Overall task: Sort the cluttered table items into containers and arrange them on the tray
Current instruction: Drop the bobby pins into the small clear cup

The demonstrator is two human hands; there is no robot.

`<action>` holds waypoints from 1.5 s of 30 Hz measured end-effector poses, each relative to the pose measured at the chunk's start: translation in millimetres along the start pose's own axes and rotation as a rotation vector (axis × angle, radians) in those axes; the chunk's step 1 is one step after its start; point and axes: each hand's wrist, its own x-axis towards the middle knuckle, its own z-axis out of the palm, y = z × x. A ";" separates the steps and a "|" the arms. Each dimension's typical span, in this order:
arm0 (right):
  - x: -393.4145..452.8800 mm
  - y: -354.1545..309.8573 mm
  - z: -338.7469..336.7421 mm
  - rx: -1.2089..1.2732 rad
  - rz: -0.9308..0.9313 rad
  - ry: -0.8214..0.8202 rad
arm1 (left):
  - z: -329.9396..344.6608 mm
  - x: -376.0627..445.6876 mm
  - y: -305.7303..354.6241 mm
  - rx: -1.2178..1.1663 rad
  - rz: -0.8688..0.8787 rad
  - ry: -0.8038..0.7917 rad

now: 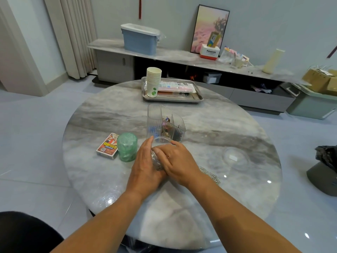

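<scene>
A clear plastic jar (160, 143) stands at the middle of the round marble table (209, 125), and both hands close round it. My left hand (145, 163) grips its left side. My right hand (175, 157) wraps over its right side and front, hiding most of the jar. Just behind it stands a clear divided organiser (164, 121) with small coloured items inside. A pile of metal paper clips (209, 175) lies by my right wrist. The steel tray (198, 96) at the far edge carries a stack of paper cups (153, 81) and flat pink packets (175, 86).
A green roll (127, 149) and a card box (108, 146) sit left of my hands. A clear lid (236, 157) lies to the right. Beyond the table runs a low cabinet (182, 57) with a blue bin (139, 39). A dark chair back (27, 232) is at lower left.
</scene>
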 end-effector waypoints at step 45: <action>-77.0 27.6 20.5 -0.399 0.390 0.049 | 1.3 1.1 -6.4 0.066 0.041 0.177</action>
